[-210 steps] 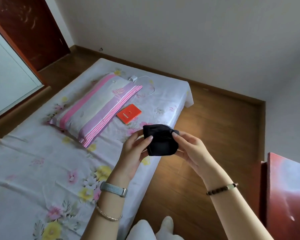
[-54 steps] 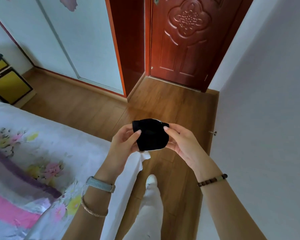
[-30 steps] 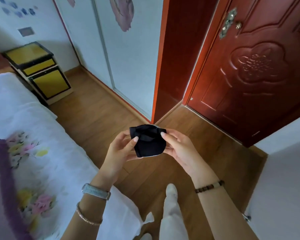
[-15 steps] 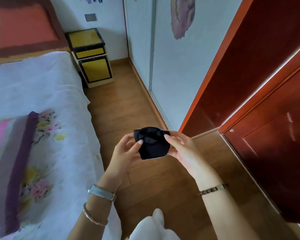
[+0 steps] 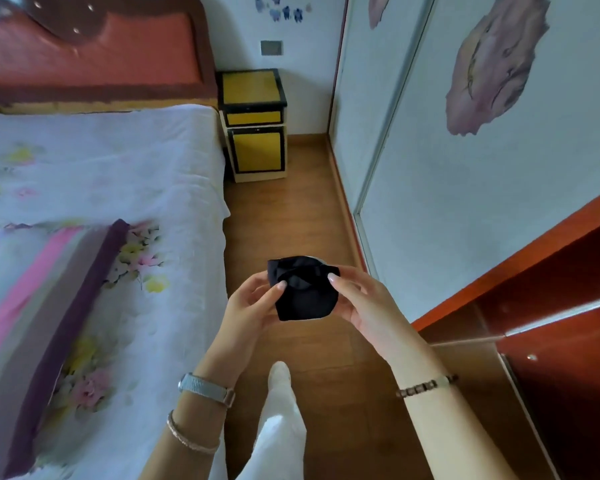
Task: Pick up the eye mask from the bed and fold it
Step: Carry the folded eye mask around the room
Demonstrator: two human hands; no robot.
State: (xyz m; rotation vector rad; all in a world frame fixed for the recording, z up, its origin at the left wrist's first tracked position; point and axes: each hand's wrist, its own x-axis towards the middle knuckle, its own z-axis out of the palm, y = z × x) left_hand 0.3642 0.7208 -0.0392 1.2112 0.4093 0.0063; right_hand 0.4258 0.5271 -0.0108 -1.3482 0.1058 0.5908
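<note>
Eye mask: black, folded, held over the floor right of bed. Left hand and right hand pinch its upper corners. Step: folding; next likely pressing edges flush.

Yellow nightstand beside red headboard

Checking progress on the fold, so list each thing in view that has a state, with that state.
eye mask: folded into a compact bundle, held in the air over the floor
left hand: closed on the mask's left side
right hand: closed on the mask's right side
nightstand: drawer and door shut
pillow: lying flat on the bed
</note>
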